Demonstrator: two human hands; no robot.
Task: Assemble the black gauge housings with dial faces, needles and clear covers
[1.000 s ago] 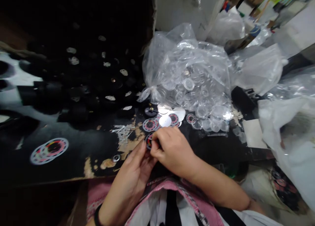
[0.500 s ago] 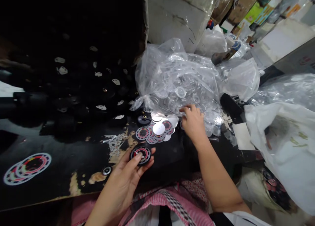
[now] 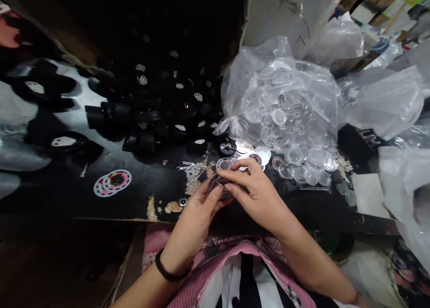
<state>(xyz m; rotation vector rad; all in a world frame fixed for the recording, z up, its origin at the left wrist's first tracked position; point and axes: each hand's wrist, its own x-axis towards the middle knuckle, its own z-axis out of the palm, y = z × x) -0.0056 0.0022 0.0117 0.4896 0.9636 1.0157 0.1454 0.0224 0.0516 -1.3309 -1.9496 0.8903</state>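
Near the front edge of the black table, my left hand [image 3: 200, 206] grips a round black dial [image 3: 221, 187] from the left and below. My right hand [image 3: 251, 186] is closed on the same dial from above and the right, with thumb and fingers over its face. The fingers cover much of the dial, and whether a clear cover lies on it is hard to tell. Just behind the hands lie printed gauge discs [image 3: 224, 164] and white discs [image 3: 264, 156]. Small white pointers [image 3: 192, 171] are heaped left of them.
An open plastic bag [image 3: 285, 93] spills clear round covers [image 3: 294, 156] at the back right. Black housings [image 3: 139, 138] with white tabs stand at the back left. Two printed discs [image 3: 117, 180] overlap on the left, and a white card [image 3: 369, 194] lies right.
My right hand has moved from the clear covers to the dial in my left hand and closed on it. The view has shifted left, showing more black housings.
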